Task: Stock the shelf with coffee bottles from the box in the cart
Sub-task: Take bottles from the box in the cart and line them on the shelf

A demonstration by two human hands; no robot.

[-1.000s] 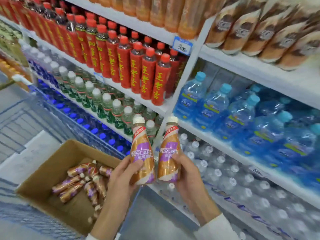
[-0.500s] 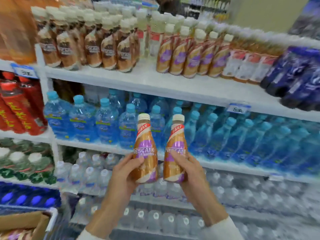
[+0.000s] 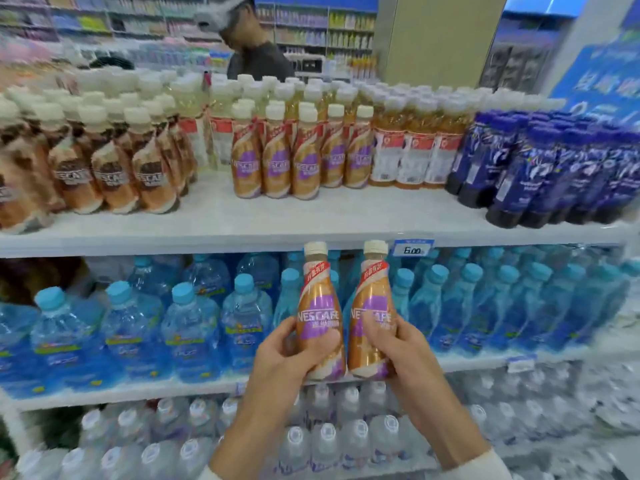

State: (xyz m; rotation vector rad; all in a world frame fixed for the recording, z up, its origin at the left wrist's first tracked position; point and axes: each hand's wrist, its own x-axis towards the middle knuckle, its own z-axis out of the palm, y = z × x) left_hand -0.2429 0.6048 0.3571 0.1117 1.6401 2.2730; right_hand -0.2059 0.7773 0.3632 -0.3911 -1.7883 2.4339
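My left hand grips a gold-and-purple Nescafe coffee bottle upright by its lower half. Beside it, my right hand grips a second matching coffee bottle, also upright. Both bottles are held in front of the blue water shelf, their cream caps just under the edge of the top shelf. On that shelf stands a group of the same gold-and-purple bottles, with bare shelf in front of them. The box and cart are out of view.
Brown Nescafe bottles stand left of the matching group, tea bottles and dark blue bottles to its right. A price tag hangs on the shelf edge. Clear water bottles fill the lower shelves. A person stands behind the shelving.
My view has swung up and right from the cart and box to the top shelf. Both hands have lifted the two bottles toward the top shelf's edge.
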